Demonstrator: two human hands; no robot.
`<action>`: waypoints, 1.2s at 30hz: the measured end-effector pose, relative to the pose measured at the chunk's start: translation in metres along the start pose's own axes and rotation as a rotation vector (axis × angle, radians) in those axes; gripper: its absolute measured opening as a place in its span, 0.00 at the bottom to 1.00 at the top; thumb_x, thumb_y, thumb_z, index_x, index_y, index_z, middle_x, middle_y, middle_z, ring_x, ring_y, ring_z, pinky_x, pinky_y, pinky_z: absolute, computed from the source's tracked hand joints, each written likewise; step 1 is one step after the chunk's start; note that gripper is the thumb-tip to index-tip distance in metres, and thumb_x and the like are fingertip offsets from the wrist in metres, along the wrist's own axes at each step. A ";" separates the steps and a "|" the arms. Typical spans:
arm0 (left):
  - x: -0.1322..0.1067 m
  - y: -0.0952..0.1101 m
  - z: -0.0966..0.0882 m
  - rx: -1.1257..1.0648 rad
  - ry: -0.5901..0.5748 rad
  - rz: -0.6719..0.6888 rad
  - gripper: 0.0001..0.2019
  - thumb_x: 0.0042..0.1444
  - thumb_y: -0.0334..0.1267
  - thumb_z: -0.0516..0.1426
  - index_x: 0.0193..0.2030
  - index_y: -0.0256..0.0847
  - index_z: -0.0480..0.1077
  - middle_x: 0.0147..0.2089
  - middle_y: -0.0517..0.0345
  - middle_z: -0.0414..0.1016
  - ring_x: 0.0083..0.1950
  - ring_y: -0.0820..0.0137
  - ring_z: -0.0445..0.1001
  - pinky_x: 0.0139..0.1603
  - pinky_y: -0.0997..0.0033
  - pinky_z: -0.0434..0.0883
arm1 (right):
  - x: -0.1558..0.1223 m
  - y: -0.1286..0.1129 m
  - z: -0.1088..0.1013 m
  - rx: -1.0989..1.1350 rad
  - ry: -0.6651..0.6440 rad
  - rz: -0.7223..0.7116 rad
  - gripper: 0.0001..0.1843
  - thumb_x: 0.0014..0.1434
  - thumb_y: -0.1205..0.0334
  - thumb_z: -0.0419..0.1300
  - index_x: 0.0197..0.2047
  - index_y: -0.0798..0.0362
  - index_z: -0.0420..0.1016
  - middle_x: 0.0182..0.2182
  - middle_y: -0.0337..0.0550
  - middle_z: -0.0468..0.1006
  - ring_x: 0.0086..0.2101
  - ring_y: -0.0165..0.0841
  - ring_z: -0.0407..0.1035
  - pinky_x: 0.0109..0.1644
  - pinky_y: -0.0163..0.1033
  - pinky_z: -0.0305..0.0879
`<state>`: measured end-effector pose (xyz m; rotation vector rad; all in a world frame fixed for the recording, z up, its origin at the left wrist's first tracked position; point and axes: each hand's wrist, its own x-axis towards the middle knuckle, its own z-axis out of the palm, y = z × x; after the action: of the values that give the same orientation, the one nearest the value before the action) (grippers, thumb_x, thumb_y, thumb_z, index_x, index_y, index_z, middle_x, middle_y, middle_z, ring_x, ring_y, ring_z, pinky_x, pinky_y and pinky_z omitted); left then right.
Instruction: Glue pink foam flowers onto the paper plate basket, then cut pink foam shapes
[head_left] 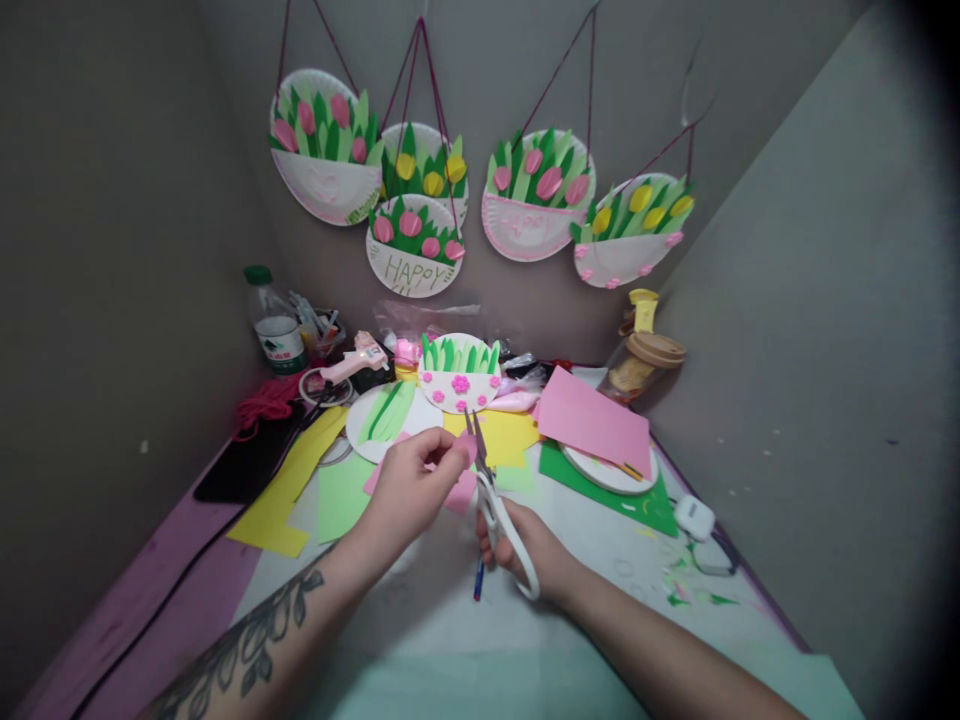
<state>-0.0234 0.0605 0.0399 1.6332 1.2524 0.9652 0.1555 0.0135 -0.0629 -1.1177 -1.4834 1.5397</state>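
Observation:
Between thumb and fingers my left hand (pixel 421 470) pinches a small piece of pink paper (pixel 469 446). My right hand (pixel 532 552) is closed round the white handles of a pair of scissors (pixel 495 505). Their slightly parted blades point up and away, right beside the pink piece. Under and behind my hands lie a pink sheet (pixel 460 494), yellow paper (pixel 510 428) and light green paper (pixel 346 500). A blue pen (pixel 478 580) shows below the scissors. Just beyond the blades stands a paper plate basket (pixel 460 388) with green leaves and pink flowers.
Finished plate baskets (pixel 326 190) hang on the wall. Along the back are a bottle (pixel 276 325), a pink glue gun (pixel 360 357) and a lidded cup (pixel 645 365). Pink sheets (pixel 592 420) lie over a plate at right, near a white earbud case (pixel 694 517). A black cable (pixel 180 580) crosses the left side.

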 end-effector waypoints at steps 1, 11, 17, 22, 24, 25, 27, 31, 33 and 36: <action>0.000 0.000 0.000 0.000 0.003 -0.004 0.11 0.55 0.42 0.54 0.25 0.40 0.67 0.23 0.64 0.67 0.22 0.75 0.61 0.25 0.75 0.59 | 0.000 0.001 0.000 0.006 -0.002 0.006 0.39 0.37 0.24 0.58 0.35 0.54 0.65 0.26 0.37 0.66 0.24 0.27 0.59 0.29 0.36 0.63; 0.001 0.002 -0.003 0.046 -0.031 0.051 0.11 0.54 0.40 0.53 0.24 0.40 0.68 0.23 0.63 0.68 0.27 0.73 0.65 0.29 0.74 0.60 | 0.000 -0.004 -0.001 -0.015 -0.012 -0.039 0.42 0.36 0.23 0.57 0.36 0.55 0.66 0.27 0.39 0.67 0.25 0.28 0.60 0.31 0.36 0.63; 0.001 0.006 -0.005 0.034 0.000 0.038 0.11 0.53 0.41 0.54 0.24 0.40 0.67 0.23 0.63 0.68 0.26 0.73 0.64 0.28 0.75 0.60 | 0.000 -0.001 -0.002 -0.001 -0.023 0.001 0.38 0.38 0.26 0.60 0.34 0.54 0.65 0.26 0.37 0.66 0.24 0.26 0.59 0.29 0.35 0.61; 0.001 0.004 -0.005 0.023 0.001 0.052 0.11 0.53 0.41 0.53 0.23 0.40 0.67 0.23 0.63 0.67 0.25 0.74 0.63 0.28 0.75 0.60 | 0.000 0.001 -0.002 -0.015 -0.024 -0.005 0.39 0.38 0.25 0.58 0.35 0.55 0.66 0.26 0.38 0.66 0.24 0.27 0.59 0.29 0.35 0.61; 0.001 0.003 -0.005 0.032 -0.005 0.065 0.11 0.54 0.41 0.53 0.24 0.40 0.68 0.22 0.63 0.66 0.25 0.74 0.62 0.28 0.75 0.60 | 0.000 0.001 -0.002 -0.005 -0.023 -0.013 0.40 0.37 0.24 0.58 0.35 0.54 0.66 0.27 0.38 0.67 0.25 0.27 0.60 0.30 0.35 0.62; 0.002 0.003 -0.005 0.039 -0.009 0.072 0.11 0.54 0.42 0.53 0.24 0.40 0.68 0.22 0.63 0.66 0.25 0.73 0.62 0.28 0.75 0.60 | 0.000 0.001 -0.002 0.003 -0.024 -0.018 0.40 0.36 0.24 0.58 0.35 0.54 0.66 0.27 0.38 0.67 0.25 0.28 0.60 0.30 0.36 0.62; 0.002 0.003 -0.005 0.056 -0.018 0.084 0.11 0.54 0.42 0.54 0.24 0.40 0.69 0.23 0.63 0.67 0.26 0.73 0.63 0.28 0.75 0.60 | 0.000 -0.001 -0.002 0.016 -0.026 -0.024 0.41 0.36 0.23 0.58 0.36 0.54 0.66 0.27 0.39 0.67 0.25 0.28 0.60 0.30 0.36 0.62; 0.002 0.005 -0.006 0.060 -0.018 0.089 0.11 0.54 0.42 0.54 0.25 0.40 0.69 0.24 0.62 0.69 0.27 0.72 0.64 0.30 0.75 0.60 | 0.000 -0.005 -0.002 0.009 -0.028 -0.030 0.40 0.37 0.24 0.58 0.35 0.55 0.66 0.26 0.38 0.66 0.24 0.27 0.59 0.29 0.35 0.60; 0.002 0.005 -0.006 0.053 -0.013 0.087 0.12 0.55 0.42 0.53 0.25 0.40 0.69 0.24 0.62 0.69 0.28 0.73 0.64 0.30 0.75 0.61 | 0.000 -0.007 -0.002 0.016 -0.028 -0.026 0.40 0.36 0.24 0.59 0.34 0.55 0.66 0.26 0.37 0.66 0.23 0.26 0.59 0.27 0.34 0.59; 0.002 0.005 -0.007 0.048 -0.004 0.088 0.12 0.55 0.42 0.53 0.25 0.40 0.68 0.24 0.62 0.68 0.27 0.73 0.64 0.30 0.75 0.60 | -0.001 -0.007 -0.002 0.017 -0.020 0.005 0.38 0.37 0.26 0.61 0.33 0.55 0.66 0.25 0.37 0.67 0.22 0.26 0.59 0.26 0.34 0.59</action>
<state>-0.0275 0.0628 0.0467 1.7393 1.2180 0.9920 0.1567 0.0140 -0.0562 -1.1002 -1.4795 1.5687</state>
